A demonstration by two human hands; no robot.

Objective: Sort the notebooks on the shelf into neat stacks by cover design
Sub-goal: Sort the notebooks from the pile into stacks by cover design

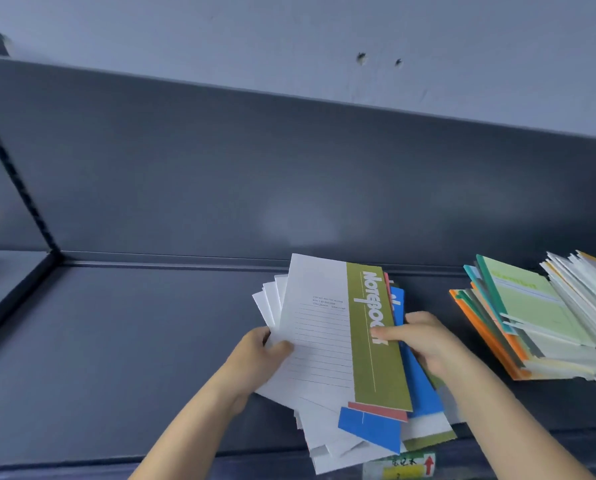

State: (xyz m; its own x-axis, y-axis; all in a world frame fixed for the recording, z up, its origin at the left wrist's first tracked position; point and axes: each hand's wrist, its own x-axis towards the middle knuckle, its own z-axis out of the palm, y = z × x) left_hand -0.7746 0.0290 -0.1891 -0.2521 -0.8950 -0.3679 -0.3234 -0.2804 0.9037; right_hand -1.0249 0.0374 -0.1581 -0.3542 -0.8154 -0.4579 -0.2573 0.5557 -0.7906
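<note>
Both my hands hold a fanned bundle of notebooks over the dark grey shelf (123, 358). The top notebook (327, 327) is white and lined, with an olive-green band reading "Notebook". Under it show red-banded (379, 412) and blue-banded (372, 429) notebooks and several more white covers. My left hand (258, 355) grips the bundle's left edge, thumb on the top cover. My right hand (424, 341) holds the right edge, its thumb pressing the olive band and fingers underneath.
A leaning pile of notebooks (532, 320) with light-green, teal and orange covers lies at the shelf's right, with white ones (587, 289) further right. The shelf back panel (289, 174) rises behind. A yellow price label (402, 467) sits on the front edge.
</note>
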